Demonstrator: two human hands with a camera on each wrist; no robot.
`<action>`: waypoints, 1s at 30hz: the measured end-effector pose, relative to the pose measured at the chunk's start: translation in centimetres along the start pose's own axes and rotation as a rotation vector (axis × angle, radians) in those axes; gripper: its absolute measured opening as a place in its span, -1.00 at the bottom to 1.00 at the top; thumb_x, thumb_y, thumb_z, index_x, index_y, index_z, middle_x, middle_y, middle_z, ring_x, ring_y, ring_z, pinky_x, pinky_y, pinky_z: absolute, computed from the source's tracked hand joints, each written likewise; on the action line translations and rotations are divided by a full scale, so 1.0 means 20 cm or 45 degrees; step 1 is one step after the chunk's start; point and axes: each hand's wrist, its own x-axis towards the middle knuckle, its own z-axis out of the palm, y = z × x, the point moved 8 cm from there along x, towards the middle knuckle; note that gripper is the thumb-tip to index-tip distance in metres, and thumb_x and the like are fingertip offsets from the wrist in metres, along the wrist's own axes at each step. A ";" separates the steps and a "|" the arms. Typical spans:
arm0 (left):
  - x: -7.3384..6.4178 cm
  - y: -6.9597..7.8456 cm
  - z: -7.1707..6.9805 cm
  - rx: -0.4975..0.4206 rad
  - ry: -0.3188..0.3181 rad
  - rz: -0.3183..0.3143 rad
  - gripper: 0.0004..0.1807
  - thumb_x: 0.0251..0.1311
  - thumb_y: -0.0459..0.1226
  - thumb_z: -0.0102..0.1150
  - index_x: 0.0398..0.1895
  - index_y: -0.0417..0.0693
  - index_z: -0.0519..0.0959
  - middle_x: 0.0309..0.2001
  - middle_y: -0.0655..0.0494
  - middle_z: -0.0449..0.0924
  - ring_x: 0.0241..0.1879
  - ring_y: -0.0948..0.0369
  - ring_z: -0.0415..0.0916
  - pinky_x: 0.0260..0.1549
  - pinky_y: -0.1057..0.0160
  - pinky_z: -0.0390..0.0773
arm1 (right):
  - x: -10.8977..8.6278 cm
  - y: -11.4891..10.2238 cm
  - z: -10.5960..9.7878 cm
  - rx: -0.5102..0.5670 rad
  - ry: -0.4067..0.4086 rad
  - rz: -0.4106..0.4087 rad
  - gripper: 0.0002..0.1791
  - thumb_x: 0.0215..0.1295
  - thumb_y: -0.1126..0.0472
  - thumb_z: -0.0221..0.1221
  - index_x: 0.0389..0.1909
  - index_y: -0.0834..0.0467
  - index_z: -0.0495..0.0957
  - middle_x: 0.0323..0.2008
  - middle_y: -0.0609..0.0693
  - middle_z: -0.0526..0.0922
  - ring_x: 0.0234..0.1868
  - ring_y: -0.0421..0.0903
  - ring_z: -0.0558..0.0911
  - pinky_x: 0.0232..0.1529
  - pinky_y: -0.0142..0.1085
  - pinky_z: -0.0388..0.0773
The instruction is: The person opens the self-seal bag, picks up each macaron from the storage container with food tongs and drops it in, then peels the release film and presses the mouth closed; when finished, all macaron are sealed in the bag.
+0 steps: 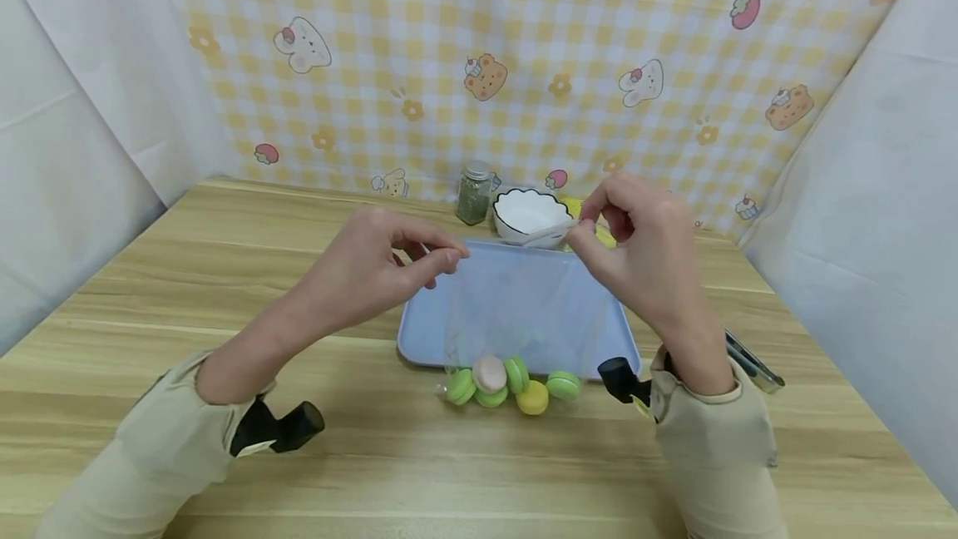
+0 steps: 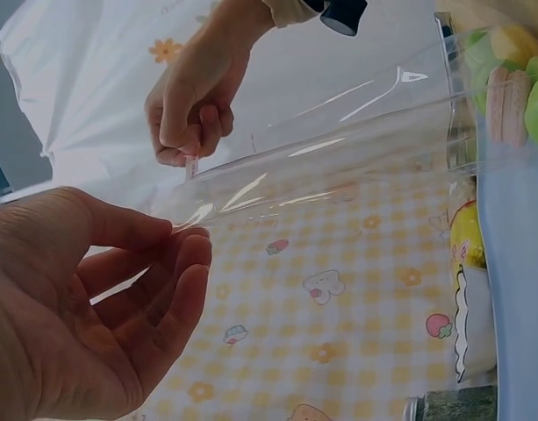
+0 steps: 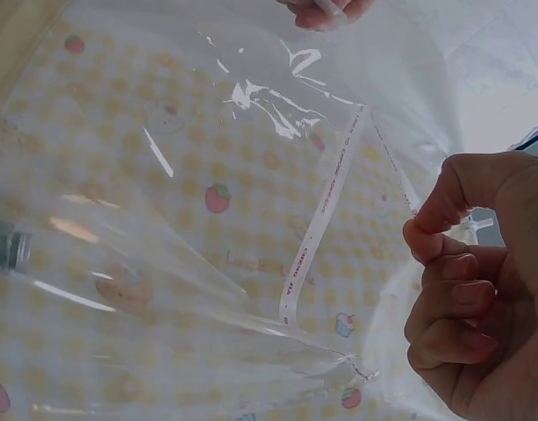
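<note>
A clear plastic bag (image 1: 516, 306) hangs between the two hands, its lower end bulging with several green macarons (image 1: 564, 385), a pinkish one (image 1: 490, 374) and a yellow one (image 1: 532, 398). My left hand (image 1: 397, 260) pinches the bag's upper left corner between thumb and forefinger. With thumb and forefinger, my right hand (image 1: 639, 244) pinches the end of a thin strip with red print (image 3: 321, 224). In the right wrist view that strip runs along the bag's mouth, then bends off toward the right fingertips (image 3: 422, 239).
Behind the bag lies a pale blue tray (image 1: 427, 327). Farther back stand a herb jar (image 1: 475, 194), a white scalloped bowl (image 1: 531, 210) and a yellow package (image 1: 608, 236), partly hidden by the right hand. Tongs (image 1: 756, 364) lie by the right forearm.
</note>
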 end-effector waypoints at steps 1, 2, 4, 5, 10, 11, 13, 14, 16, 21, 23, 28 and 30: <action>0.00 0.00 0.00 0.003 -0.001 0.001 -0.84 0.17 -0.42 0.15 -0.31 -0.13 0.71 -0.45 0.16 0.67 -0.58 0.36 0.53 -0.61 0.29 0.52 | 0.00 0.01 -0.01 -0.004 -0.001 0.014 -0.85 -0.13 0.49 0.04 -0.64 0.20 0.48 -0.72 -0.04 0.23 -0.66 -0.18 0.19 -0.56 -0.39 0.07; 0.00 0.00 0.00 0.009 -0.002 0.000 -0.84 0.17 -0.43 0.14 -0.31 -0.12 0.71 -0.45 0.17 0.66 -0.58 0.36 0.53 -0.61 0.29 0.52 | 0.00 0.02 -0.01 -0.010 -0.001 0.024 -0.85 -0.12 0.50 0.04 -0.64 0.20 0.49 -0.73 -0.04 0.23 -0.66 -0.18 0.19 -0.56 -0.40 0.07; 0.01 -0.01 0.00 0.023 -0.009 -0.004 -0.84 0.17 -0.42 0.15 -0.30 -0.12 0.71 -0.46 0.19 0.66 -0.57 0.36 0.53 -0.60 0.29 0.52 | 0.00 0.03 -0.02 -0.017 0.001 0.041 -0.85 -0.12 0.50 0.04 -0.64 0.21 0.49 -0.73 -0.03 0.24 -0.66 -0.17 0.19 -0.56 -0.40 0.08; 0.01 -0.02 0.00 0.033 -0.011 -0.007 -0.85 0.17 -0.42 0.15 -0.30 -0.12 0.71 -0.47 0.20 0.65 -0.57 0.36 0.53 -0.60 0.30 0.52 | 0.00 0.04 -0.03 -0.019 0.004 0.051 -0.85 -0.12 0.50 0.05 -0.64 0.21 0.49 -0.73 -0.02 0.24 -0.66 -0.17 0.19 -0.56 -0.40 0.08; 0.01 -0.04 0.00 0.058 -0.014 -0.020 -0.87 0.18 -0.38 0.18 -0.28 -0.12 0.71 -0.47 0.19 0.65 -0.56 0.35 0.53 -0.58 0.30 0.52 | 0.00 0.09 -0.06 -0.026 0.035 0.131 -0.87 -0.13 0.48 0.03 -0.65 0.23 0.50 -0.74 -0.03 0.24 -0.67 -0.17 0.18 -0.59 -0.40 0.07; 0.01 -0.04 -0.01 0.060 -0.013 -0.020 -0.87 0.18 -0.38 0.18 -0.28 -0.13 0.71 -0.47 0.18 0.65 -0.56 0.34 0.53 -0.57 0.30 0.52 | 0.00 0.11 -0.07 -0.029 0.041 0.153 -0.87 -0.12 0.47 0.03 -0.65 0.23 0.50 -0.74 -0.03 0.23 -0.67 -0.17 0.18 -0.59 -0.39 0.07; 0.01 -0.04 -0.01 0.062 -0.008 -0.022 -0.87 0.18 -0.38 0.18 -0.27 -0.13 0.71 -0.47 0.18 0.65 -0.56 0.34 0.53 -0.57 0.29 0.52 | 0.00 0.13 -0.08 -0.042 0.045 0.191 -0.87 -0.11 0.46 0.02 -0.66 0.23 0.50 -0.75 -0.02 0.24 -0.67 -0.17 0.18 -0.60 -0.39 0.07; 0.01 -0.05 -0.01 0.063 -0.006 -0.024 -0.86 0.18 -0.38 0.18 -0.27 -0.14 0.71 -0.47 0.18 0.65 -0.55 0.33 0.54 -0.58 0.29 0.52 | 0.00 0.14 -0.09 -0.050 0.044 0.208 -0.87 -0.10 0.45 0.02 -0.66 0.23 0.51 -0.75 -0.02 0.25 -0.68 -0.18 0.19 -0.60 -0.39 0.08; 0.02 -0.05 -0.02 0.071 -0.004 -0.027 -0.86 0.19 -0.38 0.18 -0.26 -0.12 0.71 -0.47 0.19 0.65 -0.55 0.33 0.54 -0.59 0.29 0.52 | 0.00 0.16 -0.10 -0.064 0.042 0.225 -0.87 -0.08 0.45 0.02 -0.66 0.23 0.51 -0.75 -0.01 0.26 -0.68 -0.18 0.20 -0.60 -0.39 0.09; 0.02 -0.06 -0.02 0.080 -0.004 -0.045 -0.85 0.19 -0.37 0.17 -0.25 -0.11 0.71 -0.46 0.21 0.65 -0.54 0.33 0.55 -0.59 0.29 0.52 | 0.00 0.19 -0.12 -0.082 0.053 0.248 -0.87 -0.08 0.44 0.02 -0.67 0.24 0.50 -0.77 0.00 0.26 -0.70 -0.18 0.18 -0.62 -0.40 0.08; 0.02 -0.07 -0.02 0.083 -0.004 -0.062 -0.85 0.19 -0.36 0.17 -0.25 -0.11 0.71 -0.45 0.19 0.66 -0.53 0.32 0.55 -0.59 0.29 0.51 | -0.01 0.20 -0.13 -0.087 0.058 0.274 -0.87 -0.07 0.43 0.02 -0.66 0.23 0.51 -0.77 0.01 0.26 -0.70 -0.17 0.18 -0.62 -0.39 0.07; 0.02 -0.09 -0.02 0.103 -0.005 -0.099 -0.85 0.21 -0.33 0.17 -0.25 -0.12 0.71 -0.45 0.16 0.65 -0.52 0.30 0.55 -0.59 0.29 0.48 | -0.02 0.24 -0.16 -0.101 0.070 0.324 -0.87 -0.05 0.41 0.03 -0.65 0.24 0.52 -0.75 0.02 0.27 -0.68 -0.17 0.18 -0.59 -0.38 0.07; 0.03 -0.09 -0.02 0.121 -0.004 -0.100 -0.86 0.20 -0.33 0.18 -0.25 -0.12 0.71 -0.46 0.17 0.65 -0.52 0.31 0.54 -0.60 0.29 0.47 | -0.02 0.26 -0.17 -0.102 0.076 0.320 -0.88 -0.05 0.41 0.03 -0.64 0.25 0.53 -0.76 0.03 0.27 -0.68 -0.18 0.18 -0.58 -0.38 0.07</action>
